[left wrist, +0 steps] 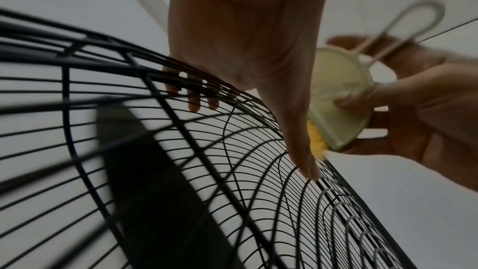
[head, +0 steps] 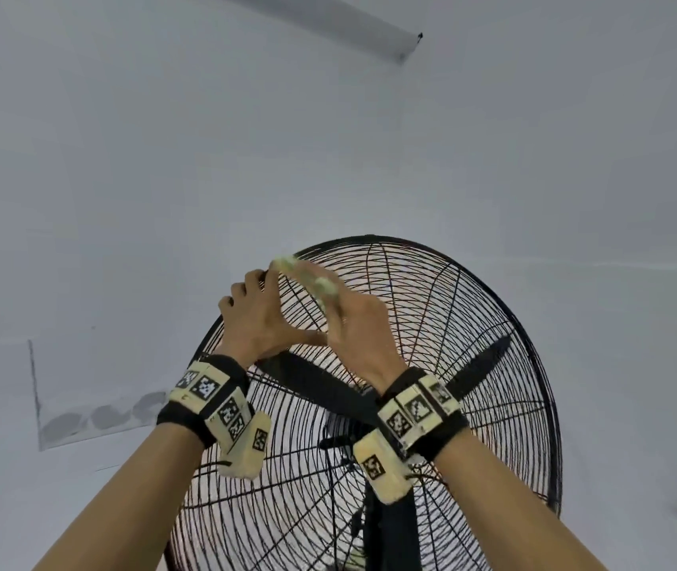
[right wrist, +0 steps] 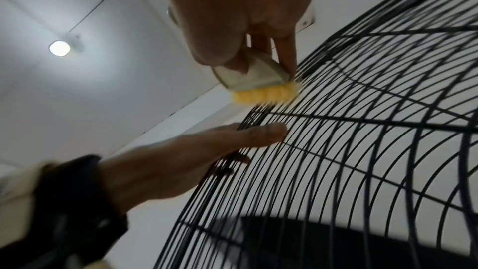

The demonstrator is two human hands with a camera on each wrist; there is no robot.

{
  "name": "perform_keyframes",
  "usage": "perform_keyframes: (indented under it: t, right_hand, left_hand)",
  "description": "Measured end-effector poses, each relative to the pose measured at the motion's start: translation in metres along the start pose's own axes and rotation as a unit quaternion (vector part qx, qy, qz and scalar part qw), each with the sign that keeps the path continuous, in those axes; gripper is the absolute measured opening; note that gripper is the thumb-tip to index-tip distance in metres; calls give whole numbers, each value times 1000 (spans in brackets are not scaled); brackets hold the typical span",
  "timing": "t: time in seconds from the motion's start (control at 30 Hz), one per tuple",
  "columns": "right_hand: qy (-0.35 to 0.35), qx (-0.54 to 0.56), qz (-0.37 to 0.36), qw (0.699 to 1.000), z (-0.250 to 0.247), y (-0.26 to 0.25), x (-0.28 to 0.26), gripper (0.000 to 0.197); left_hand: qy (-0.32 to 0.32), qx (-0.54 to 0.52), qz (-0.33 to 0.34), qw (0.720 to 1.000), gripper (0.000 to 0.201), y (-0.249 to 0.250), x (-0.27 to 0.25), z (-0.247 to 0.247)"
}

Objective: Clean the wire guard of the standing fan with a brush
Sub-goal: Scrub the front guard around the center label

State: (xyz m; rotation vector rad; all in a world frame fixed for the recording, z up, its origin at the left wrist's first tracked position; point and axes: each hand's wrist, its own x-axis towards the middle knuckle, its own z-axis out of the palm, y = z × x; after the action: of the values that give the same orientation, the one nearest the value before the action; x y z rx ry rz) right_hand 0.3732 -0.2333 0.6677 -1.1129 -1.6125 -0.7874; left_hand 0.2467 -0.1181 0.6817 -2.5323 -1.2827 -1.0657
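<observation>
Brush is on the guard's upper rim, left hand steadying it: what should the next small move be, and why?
Probably sweep the brush a little further along the rim of the wire guard. Its yellow bristles already touch the top wires, and the left hand grips the rim just beside it, so the guard looks braced for a stroke by the right hand.

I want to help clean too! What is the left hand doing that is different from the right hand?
The left hand grips the rim of the wire guard, fingers hooked through the wires; the right hand pinches the brush. The left hand steadies; the right hand scrubs. Both are at the guard's top.
</observation>
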Motion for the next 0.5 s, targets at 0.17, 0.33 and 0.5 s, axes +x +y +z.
perform_keyframes:
  t: [0.17,0.33,0.5]
  right_hand:
    - [179,-80,162,967,-11,26,10,50]
    - [-14,6,-2,1000,0,4,-4,41]
    - [132,42,141,980,-22,16,-2,32]
  left_hand:
    - [-12,-1,-4,1000,155,1,-3,-2]
    - [9,-3,3,1000,147,3,0,1]
    - [-7,-9,-2,1000,161,1,-4,-3]
